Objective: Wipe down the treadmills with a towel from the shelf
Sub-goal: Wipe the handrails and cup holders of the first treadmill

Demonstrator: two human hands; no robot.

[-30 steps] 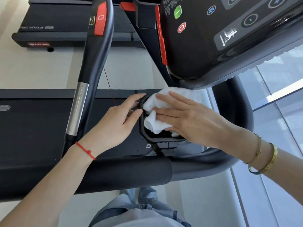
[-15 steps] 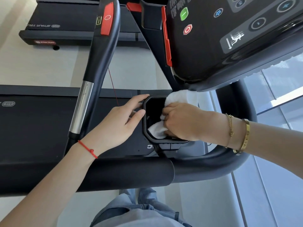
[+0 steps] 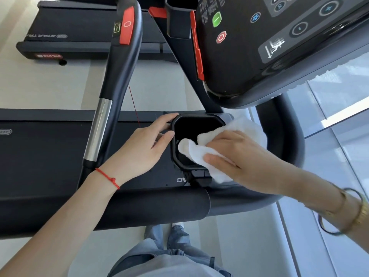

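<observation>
The treadmill's black cup holder (image 3: 199, 116) sits below the console (image 3: 259, 56). My right hand (image 3: 241, 156) grips a bunched white towel (image 3: 189, 148) over the holder's right and lower rim, and one fold of the towel hangs into the opening. The rest of the towel spreads out behind my fingers to the right. My left hand (image 3: 143, 150) rests against the holder's left rim, with its fingertips and thumb touching the edge. The inside of the holder is dark, and its bottom is partly hidden by the towel.
A black side handrail (image 3: 121, 72) with a red pad and a silver section rises left of my left hand. The padded front bar (image 3: 139, 206) crosses below my arms. A second treadmill (image 3: 79, 19) stands farther back. A glass wall (image 3: 339, 146) is at the right.
My right hand has come up out of the cup holder and moved right, dragging the towel onto the right rim. My left hand has stayed on the left rim.
</observation>
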